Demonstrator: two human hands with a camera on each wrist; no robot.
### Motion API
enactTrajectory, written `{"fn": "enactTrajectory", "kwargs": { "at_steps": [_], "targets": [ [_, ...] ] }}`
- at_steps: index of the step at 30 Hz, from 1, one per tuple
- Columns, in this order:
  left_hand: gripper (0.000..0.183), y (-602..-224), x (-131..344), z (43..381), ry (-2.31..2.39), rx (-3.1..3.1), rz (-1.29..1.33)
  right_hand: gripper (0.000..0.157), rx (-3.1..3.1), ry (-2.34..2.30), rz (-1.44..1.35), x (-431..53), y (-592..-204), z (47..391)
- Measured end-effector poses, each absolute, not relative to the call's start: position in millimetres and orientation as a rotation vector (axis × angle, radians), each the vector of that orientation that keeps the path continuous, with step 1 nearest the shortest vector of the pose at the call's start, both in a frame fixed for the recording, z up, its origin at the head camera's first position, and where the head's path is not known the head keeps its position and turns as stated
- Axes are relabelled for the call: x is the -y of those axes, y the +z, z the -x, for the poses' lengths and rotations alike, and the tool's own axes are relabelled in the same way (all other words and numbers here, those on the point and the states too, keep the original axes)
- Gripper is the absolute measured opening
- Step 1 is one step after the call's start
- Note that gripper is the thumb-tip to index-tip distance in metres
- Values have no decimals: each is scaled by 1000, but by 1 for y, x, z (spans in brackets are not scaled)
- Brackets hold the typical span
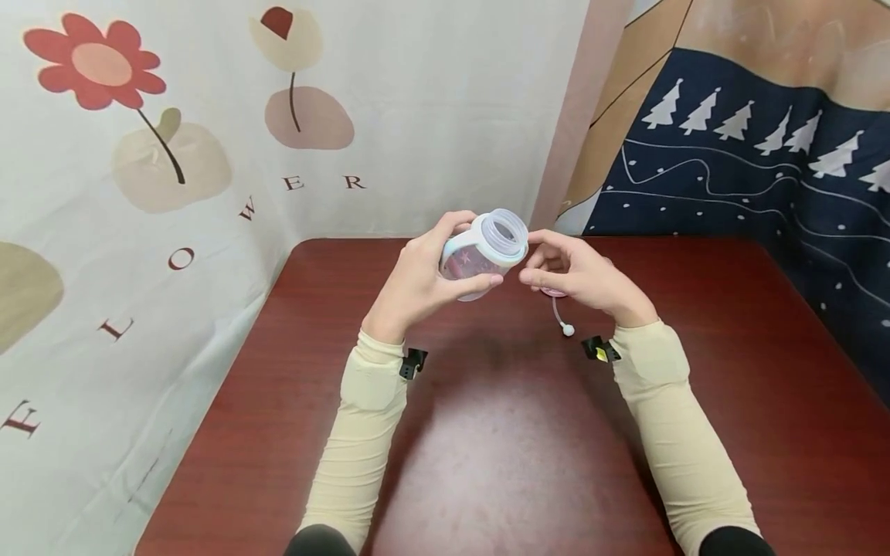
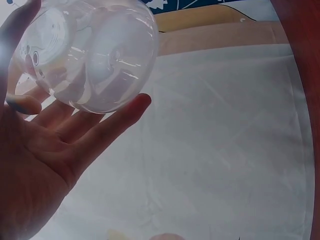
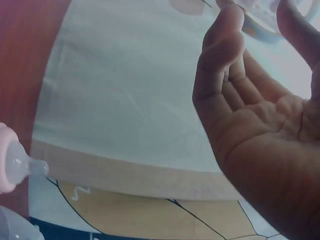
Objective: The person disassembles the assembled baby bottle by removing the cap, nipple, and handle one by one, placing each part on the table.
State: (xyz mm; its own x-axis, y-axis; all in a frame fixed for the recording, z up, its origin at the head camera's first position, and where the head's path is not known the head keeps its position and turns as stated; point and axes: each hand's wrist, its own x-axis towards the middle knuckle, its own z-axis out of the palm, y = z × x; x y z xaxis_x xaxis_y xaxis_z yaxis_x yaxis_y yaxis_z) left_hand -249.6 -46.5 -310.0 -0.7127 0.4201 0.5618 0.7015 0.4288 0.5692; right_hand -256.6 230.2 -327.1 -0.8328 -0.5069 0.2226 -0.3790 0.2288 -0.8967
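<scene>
Bottle (image 1: 480,261), tilted and open-mouthed above the far part of the table (image 1: 501,455), is gripped by the left hand (image 1: 424,274); just right, the right hand (image 1: 584,274) curves loosely, empty. Handling its mouth seems underway; next calls for steady left support.

The right hand (image 1: 584,272) hides most of a pink ring (image 1: 554,293) from the head view; wrist views crop the bottle (image 2: 117,52) at the top and a pink-collared teat (image 3: 16,162) at left.
</scene>
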Motion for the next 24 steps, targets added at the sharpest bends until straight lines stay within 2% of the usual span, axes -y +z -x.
{"fn": "enactTrajectory", "kwargs": {
  "at_steps": [9, 20, 24],
  "targets": [
    [72, -313, 44, 252, -1196, 2342, 966, 48, -2341, -1717, 862, -217, -340, 264],
    [70, -312, 46, 254, -1186, 2326, 958, 37, -2315, -1809, 849, -214, -343, 267],
    [69, -313, 47, 253, -1189, 2319, 952, 38, -2274, -1849, 827, -213, -346, 267]
  ]
}}
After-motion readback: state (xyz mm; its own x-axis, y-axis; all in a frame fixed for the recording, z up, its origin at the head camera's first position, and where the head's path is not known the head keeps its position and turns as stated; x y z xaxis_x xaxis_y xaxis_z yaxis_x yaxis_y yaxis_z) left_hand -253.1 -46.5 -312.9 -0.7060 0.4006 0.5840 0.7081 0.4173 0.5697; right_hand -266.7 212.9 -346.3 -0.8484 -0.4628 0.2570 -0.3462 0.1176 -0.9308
